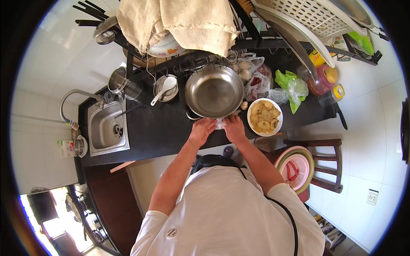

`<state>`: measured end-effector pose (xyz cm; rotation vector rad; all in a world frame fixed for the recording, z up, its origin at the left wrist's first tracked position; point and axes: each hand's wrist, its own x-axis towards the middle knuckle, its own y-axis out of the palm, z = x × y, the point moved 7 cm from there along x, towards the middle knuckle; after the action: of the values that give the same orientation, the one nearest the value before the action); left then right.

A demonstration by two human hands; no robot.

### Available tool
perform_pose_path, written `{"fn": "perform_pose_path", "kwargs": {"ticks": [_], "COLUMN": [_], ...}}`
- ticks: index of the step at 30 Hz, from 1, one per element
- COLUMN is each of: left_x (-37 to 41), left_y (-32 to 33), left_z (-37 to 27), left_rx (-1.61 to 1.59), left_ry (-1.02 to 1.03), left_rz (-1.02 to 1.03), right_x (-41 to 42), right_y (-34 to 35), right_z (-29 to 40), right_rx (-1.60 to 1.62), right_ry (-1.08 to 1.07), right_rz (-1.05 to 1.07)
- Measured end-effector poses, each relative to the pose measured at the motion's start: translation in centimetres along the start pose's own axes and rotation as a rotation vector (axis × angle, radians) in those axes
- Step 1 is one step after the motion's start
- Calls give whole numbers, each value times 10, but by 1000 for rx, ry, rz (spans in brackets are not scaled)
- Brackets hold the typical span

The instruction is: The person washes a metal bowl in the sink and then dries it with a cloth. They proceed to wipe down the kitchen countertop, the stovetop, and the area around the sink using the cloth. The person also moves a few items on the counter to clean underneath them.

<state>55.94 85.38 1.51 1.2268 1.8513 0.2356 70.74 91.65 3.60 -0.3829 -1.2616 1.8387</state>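
My left hand [202, 130] and my right hand [234, 129] meet near the front edge of the black countertop. Between their fingertips they pinch a small, crumpled whitish piece of film or paper [220, 124]; which of the two cannot be made out. Just beyond my fingers sits a wide stainless steel pan [214, 91], its inside bare. A garlic bulb [244, 105] lies by its right side. To the right of my right hand stands a white bowl of cooked potato slices [265, 117].
A steel sink [107, 128] is at the left, near a small bowl with a white spoon [168, 84]. Plastic bags of food [258, 81] stand behind the potato bowl. A dish rack [253, 41] overhangs the back. A knife handle [342, 118] juts past the right end.
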Motion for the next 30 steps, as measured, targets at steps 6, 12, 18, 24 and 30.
{"fn": "perform_pose_path", "kwargs": {"ticks": [6, 12, 18, 24, 30], "left_x": [-11, -37, -53, -63, -70], "left_y": [-4, -13, -25, -24, -42], "left_z": [9, 29, 59, 62, 66], "left_rx": [-7, 23, 93, 286, 336], "left_ry": [-26, -62, -121, -117, -122], "left_rz": [-12, -22, -20, -1, -82], "right_x": [-3, -57, -46, 10, -15], "right_y": [1, -15, -18, -2, 14], "right_z": [-1, -5, -10, -17, 20], "right_rx": [-75, -28, 2, -57, -68], "right_ry": [22, 6, 13, 122, -37], "right_rz": [42, 70, -36, 5, 118]}}
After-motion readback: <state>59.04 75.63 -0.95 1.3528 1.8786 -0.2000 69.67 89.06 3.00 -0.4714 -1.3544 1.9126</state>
